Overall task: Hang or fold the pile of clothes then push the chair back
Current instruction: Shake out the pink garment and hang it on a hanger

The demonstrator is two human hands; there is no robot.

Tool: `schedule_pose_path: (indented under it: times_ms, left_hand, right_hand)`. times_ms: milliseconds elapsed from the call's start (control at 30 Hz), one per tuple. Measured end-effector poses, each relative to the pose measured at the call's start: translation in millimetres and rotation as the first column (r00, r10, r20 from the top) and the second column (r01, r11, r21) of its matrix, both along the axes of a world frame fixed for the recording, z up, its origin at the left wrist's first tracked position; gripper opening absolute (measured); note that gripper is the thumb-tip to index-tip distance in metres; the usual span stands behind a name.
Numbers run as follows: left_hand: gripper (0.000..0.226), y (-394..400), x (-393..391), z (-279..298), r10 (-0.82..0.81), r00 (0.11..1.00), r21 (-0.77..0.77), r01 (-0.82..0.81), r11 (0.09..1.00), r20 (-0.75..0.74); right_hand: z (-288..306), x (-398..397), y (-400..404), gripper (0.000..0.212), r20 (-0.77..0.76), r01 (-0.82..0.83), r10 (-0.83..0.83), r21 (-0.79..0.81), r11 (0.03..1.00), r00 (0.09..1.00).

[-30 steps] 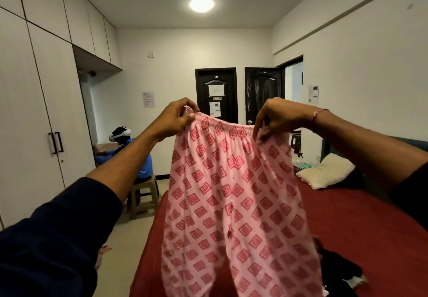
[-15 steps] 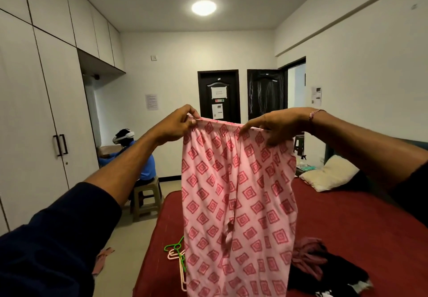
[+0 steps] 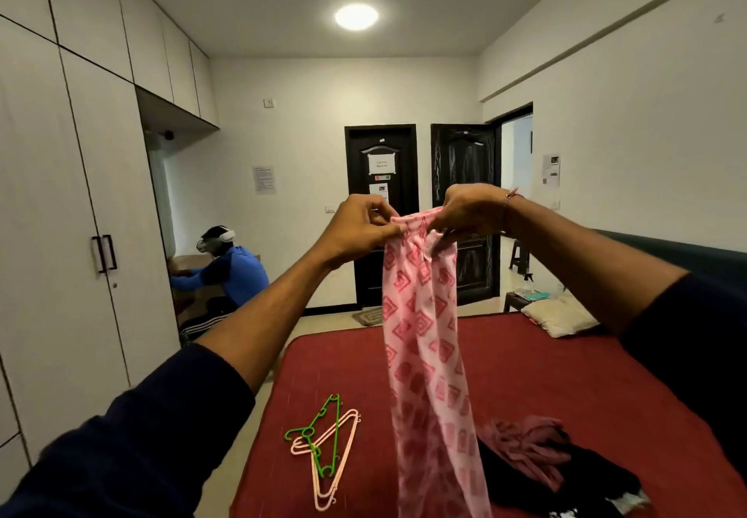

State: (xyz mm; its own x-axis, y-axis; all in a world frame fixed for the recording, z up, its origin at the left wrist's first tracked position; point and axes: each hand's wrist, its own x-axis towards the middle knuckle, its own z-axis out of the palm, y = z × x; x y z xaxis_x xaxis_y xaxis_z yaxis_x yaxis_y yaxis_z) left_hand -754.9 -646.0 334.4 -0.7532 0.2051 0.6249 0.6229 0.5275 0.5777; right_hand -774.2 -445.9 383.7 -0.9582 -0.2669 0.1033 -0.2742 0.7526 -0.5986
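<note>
Above the red bed point(image 3: 566, 376), at chest height, left hand point(image 3: 359, 230) and right hand point(image 3: 469, 214) now nearly touching, each with fingers curled and pinching the waistband of the pink patterned trousers point(image 3: 424, 348). Spread wide across the waistband 1 second ago, half closed 0.5 seconds ago, brought together now: garment doubled lengthwise, 2 legs hanging as 1 narrow strip with its lower end out of view at the bottom edge. Judged a first fold made in the air, ready either for laying flat and folding again or for draping over a hanger. Down on the bedspread to the left, several hangers point(image 3: 323, 449), green and pale pink, lying in a loose stack and untouched. To the right of the hanging fabric, remaining pile of clothes point(image 3: 545, 465), dark and mauve, not yet dealt with. No chair for pushing back identifiable.
</note>
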Motion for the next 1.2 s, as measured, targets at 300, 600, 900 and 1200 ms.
schedule_pose_path:
  times_ms: [300,600,900,1200]
  left_hand:
    - [0.019,15.5,-4.0,-11.6,-0.017,0.998,0.052,0.020,0.998,-0.056]
    - [0.021,14.7,-9.5,-12.9,0.063,0.982,-0.082,-0.079,0.994,-0.178]
    - [0.018,-22.4,-16.2,-9.0,0.158,0.980,-0.098,-0.171,0.980,-0.124]
    - [0.021,-30.6,-10.1,-11.9,0.166,0.986,0.015,-0.167,0.986,0.029]
  right_hand:
    - [0.1,3.1,-14.6,0.021,-0.024,0.110,-0.110,-0.016,0.994,0.994]
    - [-15.0,-3.3,-8.9,0.028,-0.102,0.124,-0.134,-0.104,0.987,0.986]
    - [-44.3,-14.7,24.4,0.021,-0.533,0.054,0.112,0.286,0.957,0.838]
    - [-50.4,-20.1,31.6,0.022,-0.534,-0.238,0.199,-0.004,0.971,0.821]
